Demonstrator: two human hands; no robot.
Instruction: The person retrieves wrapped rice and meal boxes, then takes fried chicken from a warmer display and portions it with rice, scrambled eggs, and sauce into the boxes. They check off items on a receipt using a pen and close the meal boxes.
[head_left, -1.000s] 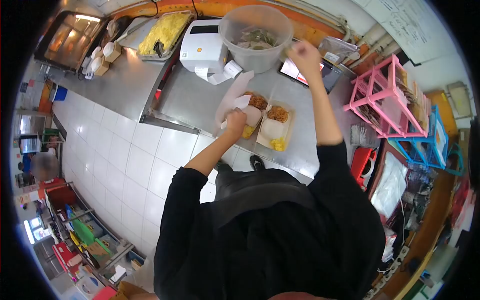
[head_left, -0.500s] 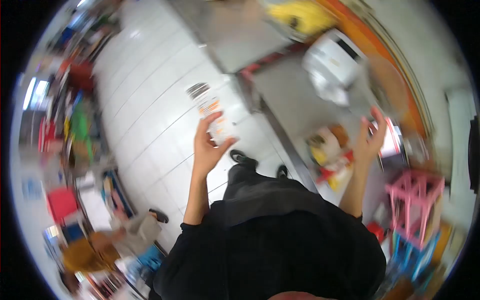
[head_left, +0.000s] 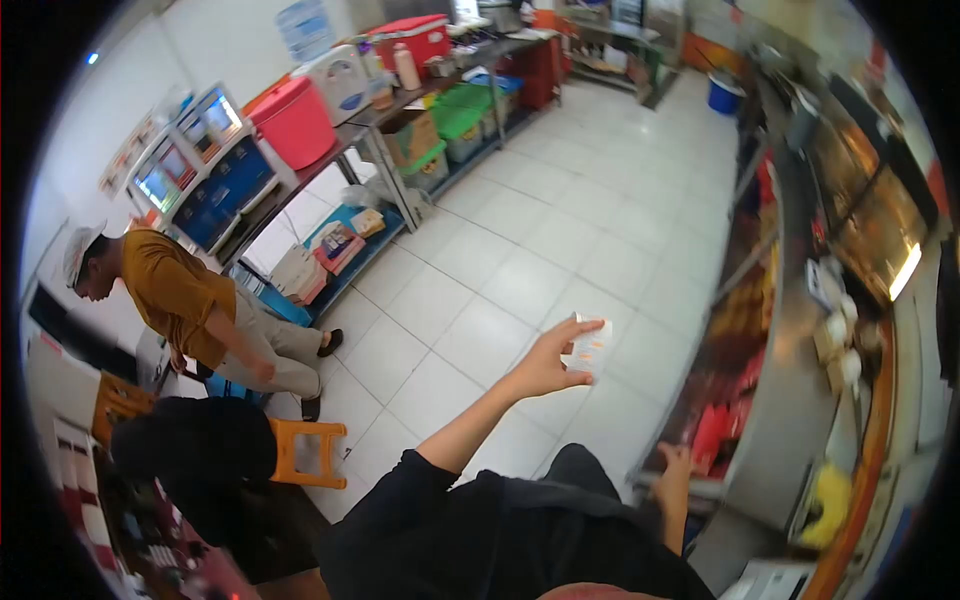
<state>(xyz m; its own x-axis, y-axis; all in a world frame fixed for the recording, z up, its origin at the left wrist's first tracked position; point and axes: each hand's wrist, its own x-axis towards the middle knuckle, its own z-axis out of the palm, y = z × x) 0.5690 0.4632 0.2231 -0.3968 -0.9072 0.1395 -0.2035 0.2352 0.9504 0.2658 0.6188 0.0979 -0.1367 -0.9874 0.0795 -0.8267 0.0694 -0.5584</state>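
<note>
My left hand (head_left: 548, 366) is stretched out over the tiled floor, its thumb and fingers curved around a small white packet (head_left: 591, 345) with orange print. The packet looks thin and pale against the white tiles, so its exact shape is hard to make out. Lower and to the right, my right hand (head_left: 674, 474) is held near the edge of the steel counter (head_left: 765, 430). Its fingers are apart and nothing shows between them.
A person (head_left: 180, 295) in a brown top stands at the left near an orange stool (head_left: 311, 454). Beyond are a pink bucket (head_left: 294, 124) and a shelf with green-lidded boxes (head_left: 463, 119). A lit glass cabinet (head_left: 868, 190) stands on the right counter.
The view has swung from the counter with the open food boxes towards the aisle. My left hand, which was over a box a second ago, now holds the packet above the floor.
</note>
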